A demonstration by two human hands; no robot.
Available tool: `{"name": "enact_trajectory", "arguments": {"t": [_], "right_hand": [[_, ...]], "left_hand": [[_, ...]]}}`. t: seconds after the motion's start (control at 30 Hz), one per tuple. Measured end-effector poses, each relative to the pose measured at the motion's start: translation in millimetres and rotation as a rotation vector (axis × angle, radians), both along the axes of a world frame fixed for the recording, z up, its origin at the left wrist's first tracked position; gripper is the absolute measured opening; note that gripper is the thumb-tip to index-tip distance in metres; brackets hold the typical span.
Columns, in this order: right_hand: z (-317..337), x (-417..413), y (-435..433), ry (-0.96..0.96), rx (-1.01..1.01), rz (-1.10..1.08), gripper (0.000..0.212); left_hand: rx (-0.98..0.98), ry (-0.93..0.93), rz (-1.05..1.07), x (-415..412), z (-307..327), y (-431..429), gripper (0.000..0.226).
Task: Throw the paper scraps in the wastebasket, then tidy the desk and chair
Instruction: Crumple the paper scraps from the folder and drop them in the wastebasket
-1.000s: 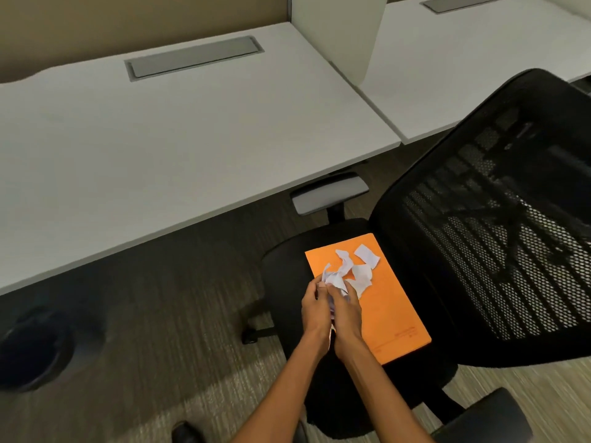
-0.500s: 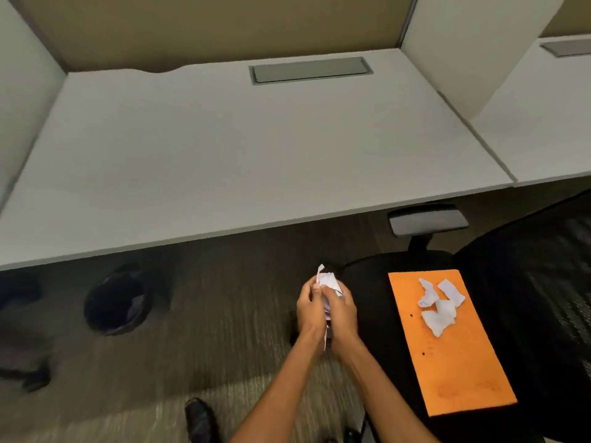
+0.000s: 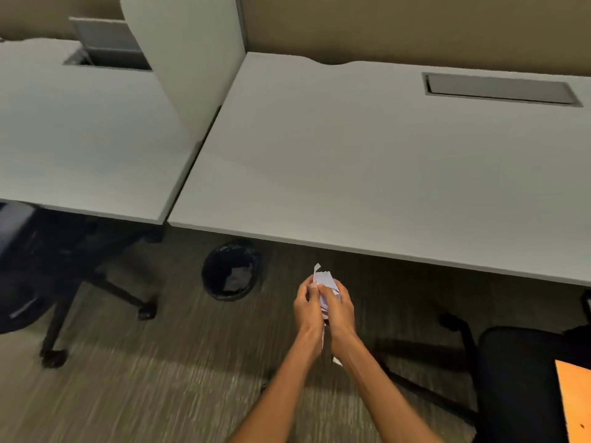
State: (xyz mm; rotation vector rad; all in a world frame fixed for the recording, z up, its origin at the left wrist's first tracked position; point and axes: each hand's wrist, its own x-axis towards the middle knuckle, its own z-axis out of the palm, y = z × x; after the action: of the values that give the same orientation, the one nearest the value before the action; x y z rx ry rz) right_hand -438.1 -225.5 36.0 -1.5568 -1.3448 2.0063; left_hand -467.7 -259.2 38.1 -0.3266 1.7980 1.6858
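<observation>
Paper scraps point(image 3: 323, 280) sit pressed between my left hand point(image 3: 307, 306) and my right hand point(image 3: 339, 310), both closed around the bundle above the carpet. The black wastebasket point(image 3: 231, 270) stands on the floor under the desk point(image 3: 367, 161) edge, near and to the left of my hands. The chair point(image 3: 515, 378) with an orange folder point(image 3: 575, 401) is at my right.
</observation>
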Motion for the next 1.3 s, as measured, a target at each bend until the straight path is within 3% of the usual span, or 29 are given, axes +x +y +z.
{"name": "enact_trajectory", "arguments": {"t": [0.2, 0.53, 0.63, 0.73, 0.8, 0.9, 1.03, 1.13, 1.2, 1.3], "right_hand": [[-21, -96, -63, -0.01, -0.073, 0.153, 0.04], [-80, -222, -114, -0.106, -0.28, 0.269, 0.006], [-98, -246, -115, -0.098, -0.342, 0.4, 0.024], [-118, -276, -118, -0.053, -0.277, 0.457, 0.038], [-121, -293, -116, -0.035, -0.241, 0.4, 0.03], [-131, -312, -114, -0.034, -0.18, 0.487, 0.027], [-146, -325, -108, 0.012, -0.136, 0.497, 0.006], [-154, -333, -101, 0.069, -0.144, 0.544, 0.031], [-164, -333, -95, 0.047, -0.052, 0.64, 0.021], [-179, -337, -86, 0.051, 0.016, 0.677, 0.03]], "left_hand": [[-0.016, -0.035, 0.144, -93, -29, -69, 0.029], [-0.06, -0.1, 0.338, -215, -102, -133, 0.022], [-0.046, -0.154, 0.413, -238, -120, -140, 0.026], [-0.006, -0.183, 0.483, -264, -142, -146, 0.024], [0.023, -0.205, 0.526, -281, -145, -144, 0.023], [0.085, -0.209, 0.54, -303, -153, -141, 0.036], [0.162, -0.215, 0.538, -323, -159, -141, 0.04], [0.103, -0.123, 0.519, -339, -167, -145, 0.037], [0.111, -0.136, 0.465, -346, -176, -143, 0.038], [0.089, -0.1, 0.358, -353, -183, -144, 0.03]]}}
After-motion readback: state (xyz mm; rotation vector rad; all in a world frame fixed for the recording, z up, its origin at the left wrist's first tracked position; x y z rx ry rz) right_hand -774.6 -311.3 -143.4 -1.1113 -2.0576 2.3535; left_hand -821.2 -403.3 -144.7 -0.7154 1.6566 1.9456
